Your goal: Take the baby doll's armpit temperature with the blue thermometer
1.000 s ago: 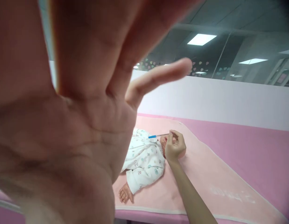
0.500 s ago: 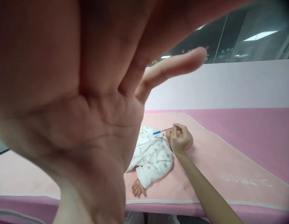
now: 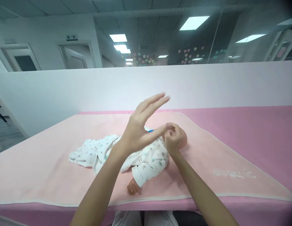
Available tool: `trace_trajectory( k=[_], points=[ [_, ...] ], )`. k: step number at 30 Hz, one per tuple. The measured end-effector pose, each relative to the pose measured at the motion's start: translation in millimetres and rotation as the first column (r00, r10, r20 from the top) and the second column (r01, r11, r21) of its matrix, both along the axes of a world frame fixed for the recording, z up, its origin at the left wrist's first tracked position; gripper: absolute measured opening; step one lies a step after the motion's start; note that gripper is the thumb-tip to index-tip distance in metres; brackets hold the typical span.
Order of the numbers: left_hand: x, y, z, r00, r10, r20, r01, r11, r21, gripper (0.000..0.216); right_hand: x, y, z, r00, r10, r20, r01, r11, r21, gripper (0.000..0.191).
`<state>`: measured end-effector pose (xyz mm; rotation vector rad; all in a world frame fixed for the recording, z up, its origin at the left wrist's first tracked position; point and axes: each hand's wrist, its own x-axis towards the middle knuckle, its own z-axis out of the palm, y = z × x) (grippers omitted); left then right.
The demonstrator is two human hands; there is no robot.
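My left hand (image 3: 137,130) is raised over the chest of a baby doll (image 3: 151,161), its fingers stretched out and apart. The thumb reaches toward the fingertips of my right hand (image 3: 173,138); whether they touch I cannot tell. My right hand is pinched closed in front of the doll's head. From that pinch runs a thin stick, of which only the blue end (image 3: 150,130) shows past my left hand. The doll lies on its back in a white printed suit, head to the right, one arm toward me. Its face is mostly hidden.
A pale pink mat (image 3: 53,175) with a white edge lies under the doll, on a darker pink table cover (image 3: 266,138). Behind stands a low white partition (image 3: 207,84), with glass above it. My lap shows below the table's front edge.
My left hand, earlier large and close to the camera, has moved away and down over the doll, beside my right hand. The right hand keeps its pinch by the doll's head.
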<state>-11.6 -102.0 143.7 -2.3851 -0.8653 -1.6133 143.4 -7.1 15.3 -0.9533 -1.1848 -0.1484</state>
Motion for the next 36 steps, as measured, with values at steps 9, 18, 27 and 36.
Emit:
trace_trajectory(
  k=[9, 18, 27, 36],
  points=[
    [-20, 96, -125.1, 0.85, 0.159, 0.503, 0.18, 0.809, -0.56, 0.042, -36, -14, -5.0, 0.898, 0.377, -0.229, -0.385, 0.923, 0.008, 0.013],
    [-22, 91, -132.8, 0.722, 0.181, 0.668, 0.303, 0.785, -0.54, 0.044, -45, -15, -17.0, 0.804, 0.49, -0.337, -0.535, 0.843, -0.05, 0.015],
    [-21, 90, -134.0, 0.753, 0.166, 0.636, 0.301, 0.773, -0.558, 0.044, -43, -12, -17.2, 0.822, 0.456, -0.342, -0.511, 0.855, -0.088, 0.017],
    [-21, 92, -133.9, 0.746, 0.178, 0.642, 0.298, 0.773, -0.561, 0.044, -42, -12, -17.8, 0.835, 0.453, -0.313, -0.504, 0.857, -0.105, 0.016]
  ],
)
